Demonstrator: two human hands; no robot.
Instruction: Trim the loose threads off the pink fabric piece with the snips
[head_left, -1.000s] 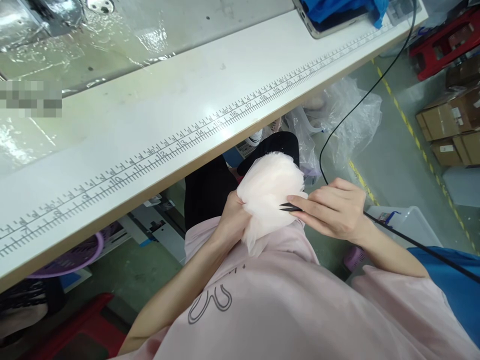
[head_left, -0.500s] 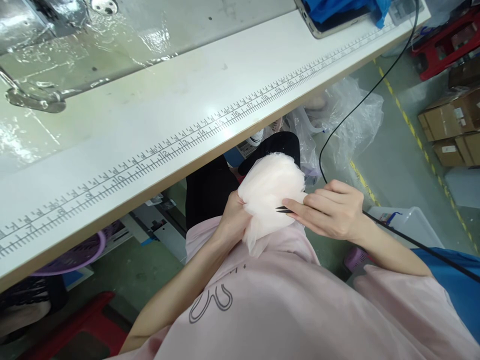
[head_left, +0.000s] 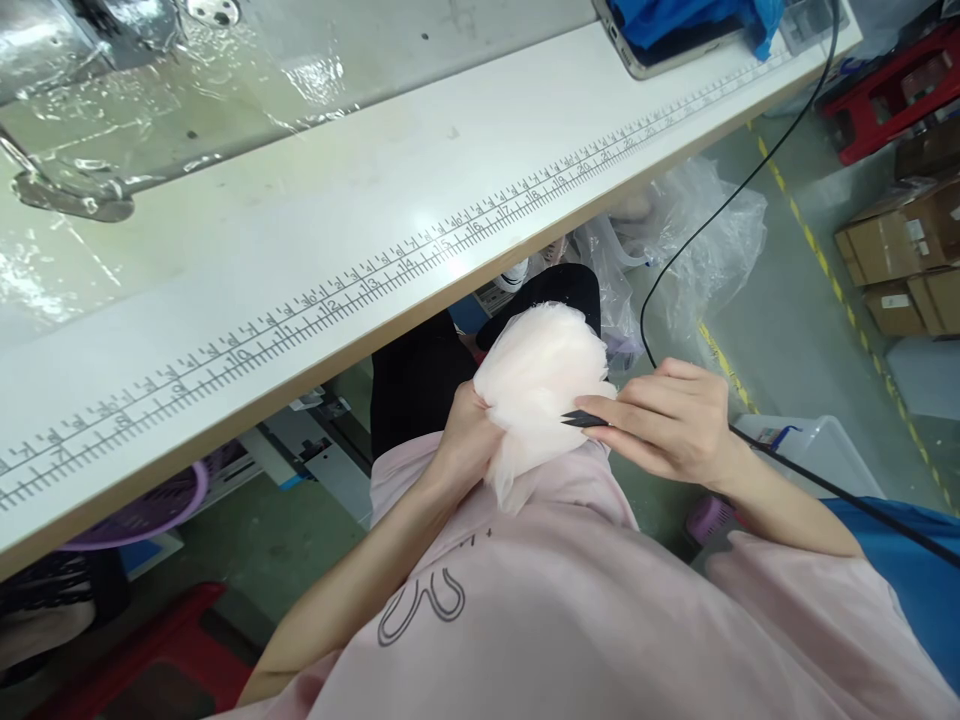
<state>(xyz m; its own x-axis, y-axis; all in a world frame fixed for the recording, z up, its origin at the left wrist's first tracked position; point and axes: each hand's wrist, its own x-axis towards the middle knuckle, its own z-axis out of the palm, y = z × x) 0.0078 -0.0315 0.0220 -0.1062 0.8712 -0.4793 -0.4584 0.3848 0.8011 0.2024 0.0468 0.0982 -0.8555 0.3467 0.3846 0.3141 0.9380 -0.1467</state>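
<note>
Pale pink tulle [head_left: 536, 365] sits bunched over the lap [head_left: 412, 400], just off the white table's [head_left: 285, 220] front edge, with the left hand [head_left: 469, 432] closed around its gathered side. Right hand's [head_left: 675, 415] got thumb and fingers pinched on some black snips [head_left: 583, 418], tips over the tulle's right part, though can't tell if they're touching it. Black cable [head_left: 847, 494] passes right by that hand, but there's floor [head_left: 784, 335] stretching out toward the cardboard boxes [head_left: 885, 245].
</note>
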